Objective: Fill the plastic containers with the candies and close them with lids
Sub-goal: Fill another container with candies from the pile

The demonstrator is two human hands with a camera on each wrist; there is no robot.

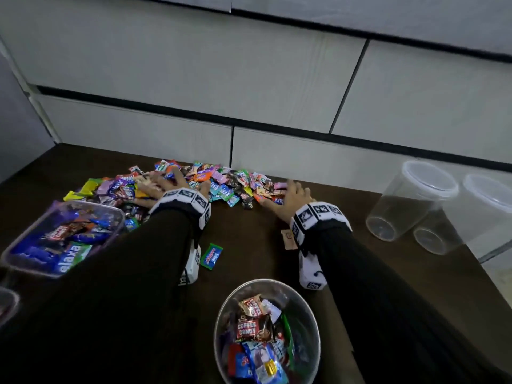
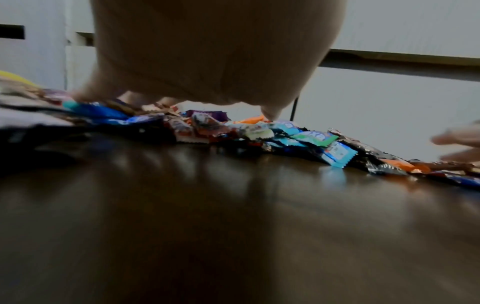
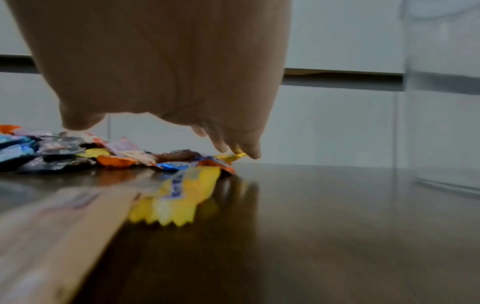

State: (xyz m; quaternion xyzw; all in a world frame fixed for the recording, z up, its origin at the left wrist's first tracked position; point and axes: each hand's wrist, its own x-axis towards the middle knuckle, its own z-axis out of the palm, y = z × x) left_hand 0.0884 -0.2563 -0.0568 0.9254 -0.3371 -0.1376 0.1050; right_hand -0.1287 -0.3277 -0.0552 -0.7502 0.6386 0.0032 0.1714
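Note:
A heap of wrapped candies [image 1: 219, 181] lies at the back of the dark table. My left hand [image 1: 163, 187] rests spread on its left half, fingertips [image 2: 78, 95] touching wrappers [image 2: 259, 131]. My right hand [image 1: 293, 194] lies at the heap's right end with straight fingers, its fingertips [image 3: 250, 153] on a yellow wrapper. A round clear container [image 1: 266, 281] partly filled with candies stands near me, between my forearms. A rectangular tub [image 1: 91, 206] holding candies sits at the left. Neither has a lid on.
Two empty clear containers [image 1: 410, 200] [image 1: 471, 217] with lids on stand at the right, one also in the right wrist view [image 3: 441, 102]. A loose green candy [image 1: 212, 256] and a tan one [image 1: 288, 238] lie between my wrists. White cabinet fronts [image 1: 194, 79] rise behind the table.

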